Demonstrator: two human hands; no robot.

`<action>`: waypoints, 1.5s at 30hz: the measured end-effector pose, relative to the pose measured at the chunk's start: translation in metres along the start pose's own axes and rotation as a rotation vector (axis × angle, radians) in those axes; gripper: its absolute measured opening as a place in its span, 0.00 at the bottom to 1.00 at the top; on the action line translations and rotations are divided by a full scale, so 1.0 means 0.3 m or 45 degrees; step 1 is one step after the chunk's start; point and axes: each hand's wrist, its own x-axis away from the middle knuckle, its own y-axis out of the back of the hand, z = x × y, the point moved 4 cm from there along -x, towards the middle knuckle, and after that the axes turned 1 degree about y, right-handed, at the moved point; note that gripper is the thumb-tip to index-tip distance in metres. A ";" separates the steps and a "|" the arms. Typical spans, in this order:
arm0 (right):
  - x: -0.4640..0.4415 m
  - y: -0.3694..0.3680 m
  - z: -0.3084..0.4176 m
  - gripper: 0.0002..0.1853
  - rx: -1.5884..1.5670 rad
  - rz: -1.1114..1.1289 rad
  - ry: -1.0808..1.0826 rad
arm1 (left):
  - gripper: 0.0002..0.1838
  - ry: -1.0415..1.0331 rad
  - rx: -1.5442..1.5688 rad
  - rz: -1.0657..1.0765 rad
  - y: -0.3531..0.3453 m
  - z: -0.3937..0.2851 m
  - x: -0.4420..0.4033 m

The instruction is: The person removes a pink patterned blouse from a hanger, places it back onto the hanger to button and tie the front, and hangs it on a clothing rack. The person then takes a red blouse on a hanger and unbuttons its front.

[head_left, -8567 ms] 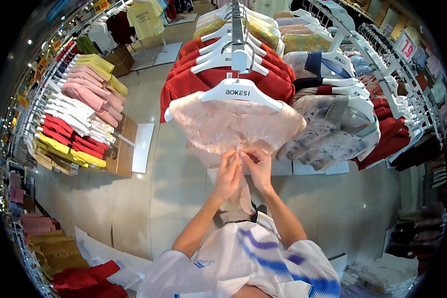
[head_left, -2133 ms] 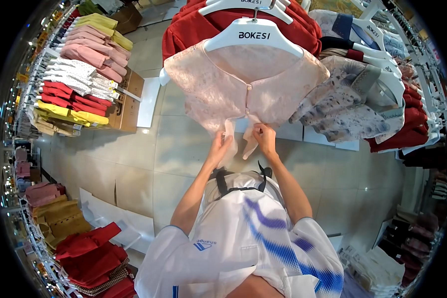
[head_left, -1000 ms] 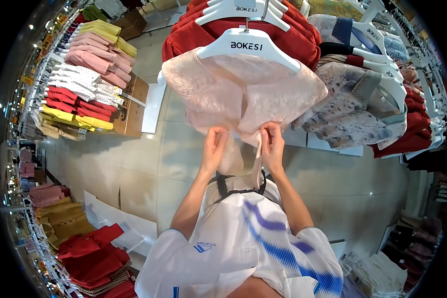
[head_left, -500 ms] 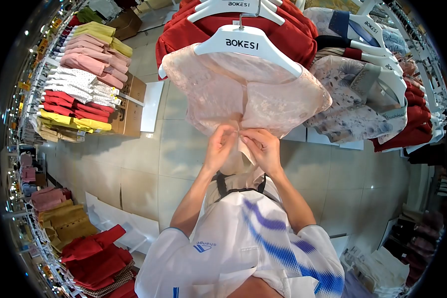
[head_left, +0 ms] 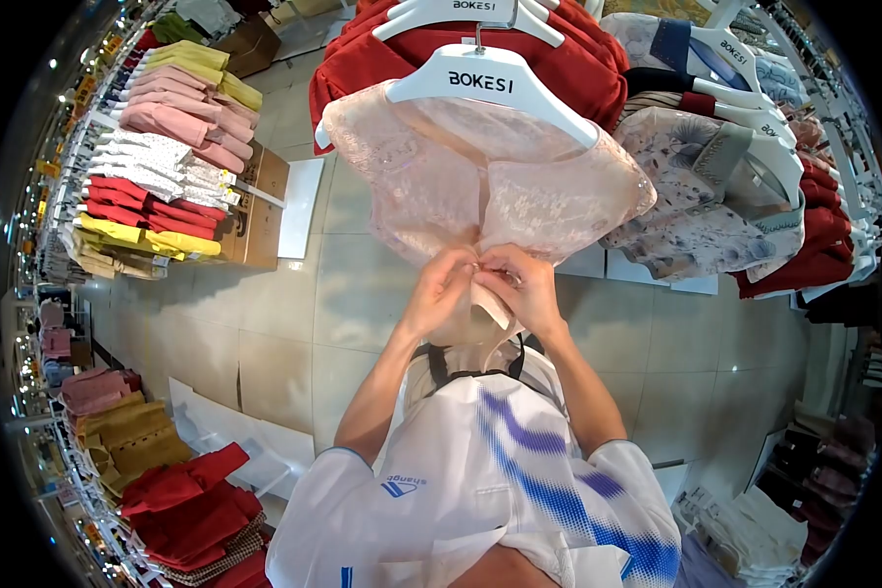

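A pale pink lace blouse [head_left: 559, 201] hangs on a white hanger [head_left: 480, 80] lettered BOKESI, right in front of me. Its front panels meet along a middle seam below a V-shaped neck. My left hand [head_left: 443, 286] pinches the front edge low on the blouse. Close against it, my right hand [head_left: 521, 284] grips the opposite front edge, thumb and fingers pressed together. Both sets of fingertips touch at the opening; any button between them is too small to make out. The blouse's lower hem hangs beneath my hands.
Red garments [head_left: 363, 73] on white hangers are just behind the blouse. A floral blouse [head_left: 676, 196] hangs on the right. Racks of pink shirts [head_left: 171, 127] and a cardboard box [head_left: 265, 206] stand at left. Folded red clothes [head_left: 191, 510] lie at lower left.
My two hands have shifted slightly right, with the right-hand fingers now curled more tightly over the front edge. The blouse and hanger have swung a few pixels.
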 end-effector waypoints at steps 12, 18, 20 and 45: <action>0.010 0.002 -0.041 0.11 -0.115 0.067 -0.131 | 0.07 0.081 0.115 0.161 0.017 0.037 0.023; 0.024 -0.010 -0.037 0.07 -0.210 0.012 -0.324 | 0.08 -0.010 0.062 0.134 0.024 0.034 0.016; 0.028 -0.013 -0.039 0.06 -0.234 -0.002 -0.289 | 0.08 -0.162 -0.014 0.166 0.018 0.012 0.008; 0.065 -0.063 -0.024 0.04 -0.321 -0.301 -0.109 | 0.07 -0.348 -0.059 -0.057 -0.011 0.013 0.030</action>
